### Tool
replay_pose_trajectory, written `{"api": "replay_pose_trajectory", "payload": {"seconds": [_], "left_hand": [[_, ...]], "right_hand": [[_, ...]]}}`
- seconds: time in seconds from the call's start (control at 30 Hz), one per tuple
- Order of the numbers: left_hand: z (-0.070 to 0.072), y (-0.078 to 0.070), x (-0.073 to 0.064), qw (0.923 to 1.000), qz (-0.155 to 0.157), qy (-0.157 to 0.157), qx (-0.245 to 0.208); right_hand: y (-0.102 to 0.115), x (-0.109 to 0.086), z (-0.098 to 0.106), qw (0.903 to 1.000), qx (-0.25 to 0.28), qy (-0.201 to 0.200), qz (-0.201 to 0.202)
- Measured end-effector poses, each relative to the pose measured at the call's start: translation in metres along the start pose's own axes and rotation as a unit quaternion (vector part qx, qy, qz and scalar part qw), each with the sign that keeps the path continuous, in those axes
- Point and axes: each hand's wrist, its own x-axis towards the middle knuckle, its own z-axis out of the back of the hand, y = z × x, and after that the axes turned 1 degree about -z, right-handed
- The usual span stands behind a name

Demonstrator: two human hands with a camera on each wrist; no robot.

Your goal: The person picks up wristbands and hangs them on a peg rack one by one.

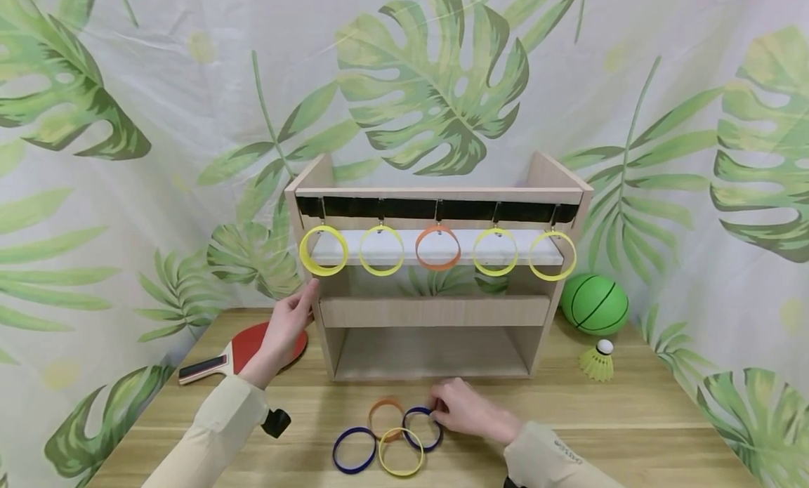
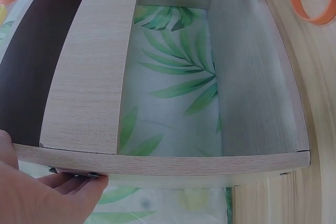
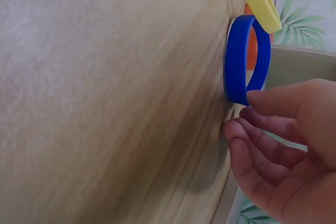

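Note:
My left hand (image 1: 287, 328) grips the left side panel of a wooden shelf (image 1: 436, 312), thumb at the front edge and fingers along the outer face (image 2: 68, 184). On the table my right hand (image 1: 468, 409) pinches the right side of a dark blue wristband (image 3: 239, 61) between thumb and fingertips. This band overlaps an orange wristband (image 1: 371, 411) and a yellow wristband (image 1: 422, 462). Another blue wristband (image 1: 336, 456) lies to the left. Several yellow wristbands (image 1: 346, 253) and one orange wristband (image 1: 439, 267) hang from hooks on the shelf's black strip (image 1: 411, 208).
A red table tennis paddle (image 1: 249, 344) lies left of the shelf, behind my left forearm. At the right stand a green ball (image 1: 594, 305) and a yellow shuttlecock (image 1: 597, 365). A leaf-patterned cloth (image 1: 189, 158) covers the wall behind.

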Motion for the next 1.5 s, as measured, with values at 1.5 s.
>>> {"api": "replay_pose_trajectory", "payload": {"seconds": [1.5], "left_hand": [[-0.001,0.002,0.001,0.9999,0.004,-0.016,-0.002]], "right_hand": [[0.112,0.058,0.207,0.9617,-0.091,-0.171,0.194]]}}
